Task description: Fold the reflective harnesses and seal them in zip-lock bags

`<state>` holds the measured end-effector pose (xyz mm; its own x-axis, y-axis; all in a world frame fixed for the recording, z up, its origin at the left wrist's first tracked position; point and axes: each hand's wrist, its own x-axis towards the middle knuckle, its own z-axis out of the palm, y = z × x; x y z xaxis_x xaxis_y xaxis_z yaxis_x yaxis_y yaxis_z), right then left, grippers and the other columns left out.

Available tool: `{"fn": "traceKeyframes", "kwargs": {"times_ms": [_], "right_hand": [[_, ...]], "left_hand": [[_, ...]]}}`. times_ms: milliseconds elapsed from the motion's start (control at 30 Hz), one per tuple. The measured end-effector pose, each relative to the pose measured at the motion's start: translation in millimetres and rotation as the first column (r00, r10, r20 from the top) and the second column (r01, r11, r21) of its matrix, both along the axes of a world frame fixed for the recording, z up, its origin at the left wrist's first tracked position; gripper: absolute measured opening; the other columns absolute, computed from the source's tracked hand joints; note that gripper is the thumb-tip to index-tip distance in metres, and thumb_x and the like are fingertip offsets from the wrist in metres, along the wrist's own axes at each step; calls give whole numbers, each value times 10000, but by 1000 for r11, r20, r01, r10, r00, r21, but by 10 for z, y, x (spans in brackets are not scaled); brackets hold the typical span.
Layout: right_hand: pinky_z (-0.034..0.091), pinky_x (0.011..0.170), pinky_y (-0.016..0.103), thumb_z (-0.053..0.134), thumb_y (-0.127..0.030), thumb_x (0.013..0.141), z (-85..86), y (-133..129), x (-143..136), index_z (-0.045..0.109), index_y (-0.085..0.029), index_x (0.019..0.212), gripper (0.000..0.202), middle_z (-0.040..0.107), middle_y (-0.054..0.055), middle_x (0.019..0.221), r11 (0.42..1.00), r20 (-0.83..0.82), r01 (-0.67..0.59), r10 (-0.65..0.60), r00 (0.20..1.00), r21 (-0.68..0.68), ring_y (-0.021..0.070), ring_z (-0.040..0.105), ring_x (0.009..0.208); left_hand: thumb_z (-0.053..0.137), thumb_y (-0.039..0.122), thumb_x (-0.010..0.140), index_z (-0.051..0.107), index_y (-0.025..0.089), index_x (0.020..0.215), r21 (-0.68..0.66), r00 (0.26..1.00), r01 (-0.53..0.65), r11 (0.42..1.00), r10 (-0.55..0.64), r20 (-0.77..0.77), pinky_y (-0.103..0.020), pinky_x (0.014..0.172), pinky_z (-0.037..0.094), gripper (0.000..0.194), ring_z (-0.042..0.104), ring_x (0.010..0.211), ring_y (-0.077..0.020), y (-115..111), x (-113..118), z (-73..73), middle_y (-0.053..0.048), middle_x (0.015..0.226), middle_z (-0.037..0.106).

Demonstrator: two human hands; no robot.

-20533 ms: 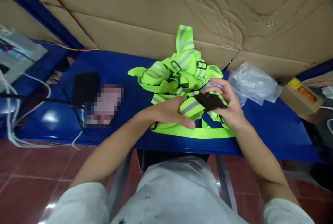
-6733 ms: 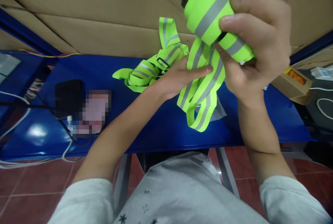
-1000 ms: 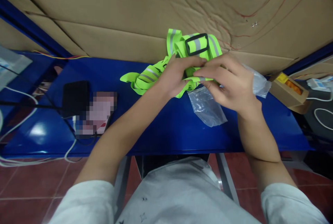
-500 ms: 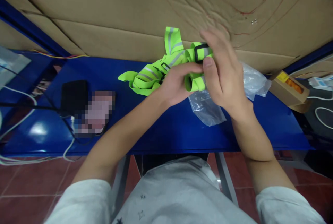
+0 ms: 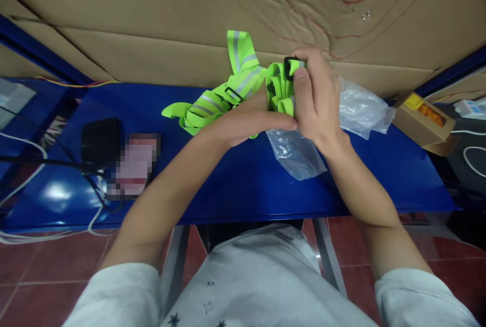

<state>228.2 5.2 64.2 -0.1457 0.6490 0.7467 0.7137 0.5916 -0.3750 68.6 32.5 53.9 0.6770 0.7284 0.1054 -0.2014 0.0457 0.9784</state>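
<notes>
Head view: nearest, the left hand (image 5: pixel 246 124) lies flat, fingers stretched rightward, under the folded strap bundle (image 5: pixel 280 89). Just beyond, the right hand (image 5: pixel 315 99) is clamped around that bundle, which stands upright, its black buckle (image 5: pixel 291 63) at the top. Farther left, loose straps (image 5: pixel 205 107) trail sideways.
</notes>
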Motion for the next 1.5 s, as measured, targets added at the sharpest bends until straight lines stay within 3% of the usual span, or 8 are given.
{"fn": "traceKeyframes", "kwargs": {"times_ms": [400, 700, 833, 967, 1100, 1300, 1400, 1500], "right_hand": [[533, 1059, 463, 266, -418, 1131, -418, 90, -229, 625, -258, 1472, 521, 744, 66, 1341, 970, 109, -28, 56, 992, -243, 267, 703, 1226], [546, 1078, 424, 404, -453, 1111, -529, -117, -217, 678, -256, 1390, 439, 751, 57, 1342, 951, -43, -129, 121, 992, -282, 244, 701, 1238], [537, 1022, 441, 345, -462, 1123, -714, -253, -291, 729, -244, 1270, 465, 779, 74, 1219, 947, -68, -20, -2, 998, -322, 249, 707, 1134], [439, 1151, 478, 105, -610, 1107, -724, -338, -338, 710, -299, 1334, 717, 717, 49, 1390, 941, -111, -46, 9, 994, -336, 256, 639, 1326], [325, 1269, 534, -55, -729, 1009, -663, -407, -401, 606, -379, 1482, 884, 625, 17, 1533, 934, -33, -57, 49, 998, -353, 281, 559, 1451], [429, 1231, 486, 100, -686, 1072, -650, -337, -245, 536, -289, 1571, 772, 578, 73, 1585, 903, 24, -167, 192, 981, -396, 271, 530, 1489], [509, 1144, 411, 251, -556, 1124, -629, -238, -75, 665, -249, 1428, 598, 708, 73, 1423, 899, 44, -199, 235, 971, -391, 235, 653, 1345], [562, 887, 373, 310, -497, 1128, -641, -206, -47, 762, -215, 1102, 533, 794, 78, 1047, 926, 82, -49, 85, 993, -375, 233, 754, 992]], "left_hand": [[916, 186, 608, 568, 237, 1278, -63, 908, -395, 917, 400, 126, -515, 1163, 477, 757, 614, 1351, -335, -189, -166, -617, -59, 1346, 691], [954, 246, 630, 604, 264, 1337, -28, 974, -218, 976, 219, 64, -472, 1038, 563, 788, 665, 1239, -332, -165, -426, -841, -56, 1276, 709], [947, 343, 699, 534, 250, 1376, -13, 972, -230, 973, 231, 47, -494, 1131, 521, 798, 618, 1324, -321, -316, -349, -963, -87, 1373, 659], [953, 437, 702, 521, 245, 1345, 50, 953, -302, 952, 300, 45, -515, 1152, 502, 798, 594, 1357, -331, -413, -303, -1008, -106, 1405, 635], [947, 452, 703, 592, 242, 1285, -33, 919, -393, 919, 394, 32, -482, 1135, 504, 714, 632, 1306, -320, -441, -272, -994, -87, 1336, 686], [948, 340, 676, 650, 253, 1225, -239, 911, -367, 899, 399, 99, -427, 1030, 557, 630, 689, 1179, -284, -437, -241, -1030, -42, 1203, 739], [972, 311, 638, 646, 255, 1224, -346, 939, -273, 898, 327, 108, -427, 944, 606, 673, 717, 1097, -283, -447, -237, -1024, -36, 1143, 754], [984, 331, 637, 627, 248, 1268, -355, 951, -242, 903, 294, 98, -435, 957, 612, 730, 714, 1126, -290, -475, -226, -1028, -56, 1202, 749]]}}
